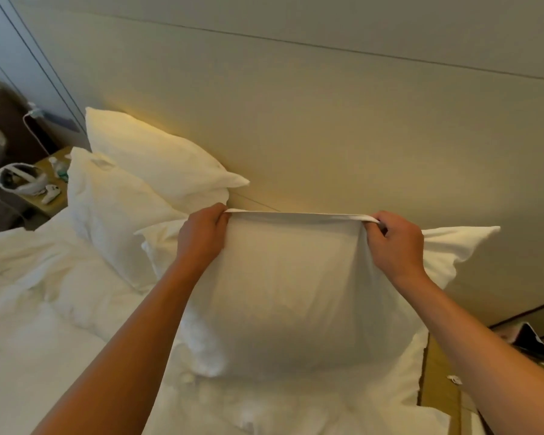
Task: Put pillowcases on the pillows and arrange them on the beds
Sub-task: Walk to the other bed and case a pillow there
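I hold a white pillowcase (296,277) upright over the bed, its open top hem stretched taut between my hands, with a pillow bulging inside it. My left hand (201,237) grips the hem's left corner and my right hand (396,243) grips the right corner. Behind the held pillow another white pillow (453,246) leans on the headboard, its corner sticking out to the right. Two more white pillows (157,158) (107,208) stand stacked at the left against the headboard.
A rumpled white duvet (38,293) covers the bed at left and below. A bedside table (49,186) at far left carries a white headset and controllers. A wooden ledge (440,381) with a dark object lies at the right. The beige padded headboard (327,120) fills the background.
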Demonstrator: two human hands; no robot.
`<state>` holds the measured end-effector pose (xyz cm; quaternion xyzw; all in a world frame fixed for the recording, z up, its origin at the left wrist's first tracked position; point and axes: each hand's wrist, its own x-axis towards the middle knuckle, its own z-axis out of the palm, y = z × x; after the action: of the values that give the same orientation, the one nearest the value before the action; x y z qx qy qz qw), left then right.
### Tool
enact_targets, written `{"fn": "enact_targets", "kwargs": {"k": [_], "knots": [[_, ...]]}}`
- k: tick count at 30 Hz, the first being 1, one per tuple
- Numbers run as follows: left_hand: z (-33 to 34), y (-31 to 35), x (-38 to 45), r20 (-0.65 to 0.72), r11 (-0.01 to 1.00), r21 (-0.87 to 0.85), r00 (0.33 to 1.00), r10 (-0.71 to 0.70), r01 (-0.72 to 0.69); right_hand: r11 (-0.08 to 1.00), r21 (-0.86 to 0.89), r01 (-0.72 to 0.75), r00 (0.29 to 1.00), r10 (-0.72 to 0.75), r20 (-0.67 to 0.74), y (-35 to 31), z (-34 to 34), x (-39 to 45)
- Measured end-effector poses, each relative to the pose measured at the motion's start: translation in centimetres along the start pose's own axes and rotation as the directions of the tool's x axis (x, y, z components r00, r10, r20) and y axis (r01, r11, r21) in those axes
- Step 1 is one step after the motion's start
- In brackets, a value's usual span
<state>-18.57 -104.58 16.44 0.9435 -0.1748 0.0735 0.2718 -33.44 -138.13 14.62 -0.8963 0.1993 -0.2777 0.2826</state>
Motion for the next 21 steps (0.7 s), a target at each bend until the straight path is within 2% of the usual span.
{"fn": "enact_targets", "kwargs": {"k": [5,12,16,21], "knots": [[1.4,1.9,3.5,0.057,0.997,0.039,0.997,0.057,-0.059,0.998,-0.001,-0.055,0.998,0.055,-0.020,0.9,-1.7,0.7],[5.6,-0.8,2.4,0.224,0.990,0.140,0.975,-0.004,-0.028,0.986,-0.004,-0.164,0.979,0.163,0.123,3.5,0.9,-2.7],[6.9,-0.7,1.6,0.186,0.995,0.093,0.983,0.013,-0.031,0.973,-0.015,-0.230,0.963,0.230,0.140,4.7,1.4,-3.7],[5.3,0.7,3.2,0.072,0.997,0.052,0.996,0.047,-0.051,0.975,0.017,-0.222,0.972,0.220,0.087,3.8,0.9,-2.4]]}}
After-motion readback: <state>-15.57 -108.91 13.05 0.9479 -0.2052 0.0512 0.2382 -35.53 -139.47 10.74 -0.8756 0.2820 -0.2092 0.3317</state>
